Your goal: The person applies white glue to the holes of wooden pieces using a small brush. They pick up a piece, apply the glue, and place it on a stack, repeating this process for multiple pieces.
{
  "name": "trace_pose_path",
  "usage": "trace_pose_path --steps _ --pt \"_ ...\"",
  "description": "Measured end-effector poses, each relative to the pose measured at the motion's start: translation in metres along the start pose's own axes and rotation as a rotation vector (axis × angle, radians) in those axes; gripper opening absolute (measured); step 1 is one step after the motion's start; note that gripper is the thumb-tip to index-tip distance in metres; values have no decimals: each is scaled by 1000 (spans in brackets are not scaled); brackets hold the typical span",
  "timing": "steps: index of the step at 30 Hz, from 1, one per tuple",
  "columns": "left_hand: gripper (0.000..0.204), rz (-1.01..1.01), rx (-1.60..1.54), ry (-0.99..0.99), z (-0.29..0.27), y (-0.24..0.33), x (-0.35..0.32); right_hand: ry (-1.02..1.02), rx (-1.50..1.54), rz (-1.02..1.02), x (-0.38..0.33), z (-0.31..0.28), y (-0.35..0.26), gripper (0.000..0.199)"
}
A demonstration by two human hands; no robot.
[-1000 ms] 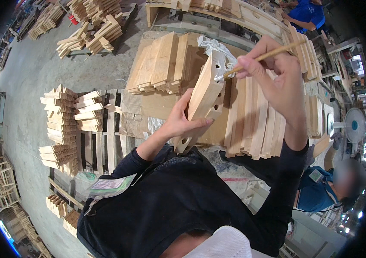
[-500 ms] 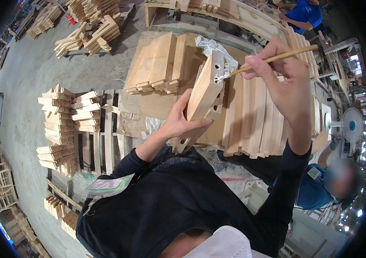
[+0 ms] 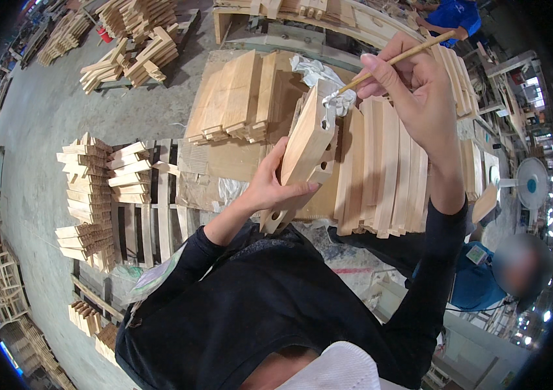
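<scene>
Pretty even, soft daylight all over, barely any hard shadows. Heavy fisheye though: black corners, and everything bends hard away from the wooden piece in the middle. Bright lamp specks glare far right of it.

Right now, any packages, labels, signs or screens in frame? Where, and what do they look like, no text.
No screens or signs that I can make out.
Crumpled clear plastic wrap: on the bench behind the wooden piece that the left hand holds; whitish, shapeless.
Cardboard sheet: flat on the bench under the stacked boards; brown.
Badge or label: on the blue top of a co-worker at lower right; small, pale, too small to describe further.
</scene>
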State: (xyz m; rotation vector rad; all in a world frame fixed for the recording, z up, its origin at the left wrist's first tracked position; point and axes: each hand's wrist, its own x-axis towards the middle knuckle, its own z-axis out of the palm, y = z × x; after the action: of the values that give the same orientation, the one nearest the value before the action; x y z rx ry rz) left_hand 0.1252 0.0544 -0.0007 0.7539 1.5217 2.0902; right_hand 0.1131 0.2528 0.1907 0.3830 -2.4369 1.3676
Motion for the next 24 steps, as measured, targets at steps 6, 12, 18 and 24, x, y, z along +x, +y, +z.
trace_pose_path --steps 6,12,18,24 --pt "70 -7 -11 0 -3 -2 0 -80 -38 46 0 1 -9 16" --pt "70 -23 -74 15 -12 -5 -2 -41 159 30 -4 -8 7 16" --pt "67 -192 -120 -1 -50 -46 -10 288 107 216 -47 -11 97 12" --pt "55 -303 -202 84 -53 -59 -15 455 -77 443 -139 83 237 17"
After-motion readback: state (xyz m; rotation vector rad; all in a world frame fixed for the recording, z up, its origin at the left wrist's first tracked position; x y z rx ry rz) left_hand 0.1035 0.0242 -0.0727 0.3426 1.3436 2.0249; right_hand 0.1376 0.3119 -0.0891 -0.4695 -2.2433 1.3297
